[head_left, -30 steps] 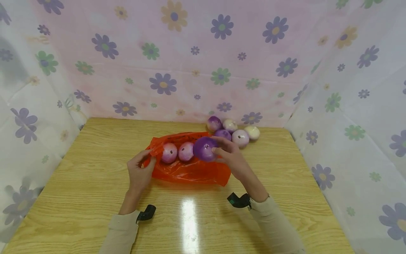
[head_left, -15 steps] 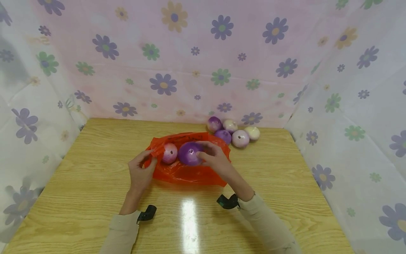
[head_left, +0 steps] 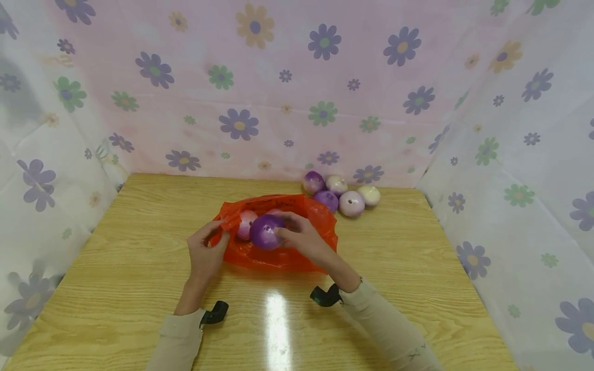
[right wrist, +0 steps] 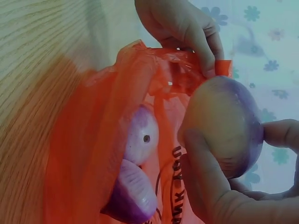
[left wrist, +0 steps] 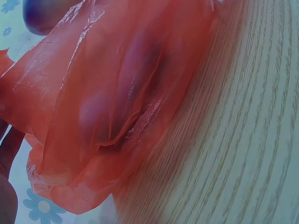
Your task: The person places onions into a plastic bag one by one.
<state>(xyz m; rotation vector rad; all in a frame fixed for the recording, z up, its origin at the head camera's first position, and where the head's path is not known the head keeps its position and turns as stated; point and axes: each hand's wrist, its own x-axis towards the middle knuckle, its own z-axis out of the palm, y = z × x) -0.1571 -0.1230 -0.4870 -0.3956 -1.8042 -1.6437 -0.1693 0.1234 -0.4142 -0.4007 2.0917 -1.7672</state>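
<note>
My right hand (head_left: 306, 242) grips a glossy purple onion (head_left: 266, 232), pale on one side in the right wrist view, over the mouth of a red plastic bag (head_left: 278, 258). With thumb and fingers, my left hand (head_left: 204, 250) pinches the bag's left rim and holds it up. Inside the bag lie a pinkish onion (head_left: 246, 225) and another onion (head_left: 275, 212), partly hidden behind the held one. The right wrist view shows these two as a pale onion (right wrist: 142, 135) and a purple-white onion (right wrist: 135, 193). Through the film (left wrist: 93, 102) in the left wrist view, their shapes look blurred.
Behind the bag to the right, several loose onions (head_left: 351, 203) sit together on the wooden table (head_left: 394, 247). A flowered curtain (head_left: 287, 93) surrounds the table at the back and both sides. Black wrist cameras (head_left: 326, 296) are strapped to both sleeves.
My right hand has carried the purple onion leftward and slightly nearer, from the bag's right part to above the onions inside. My left hand has stayed at the rim.
</note>
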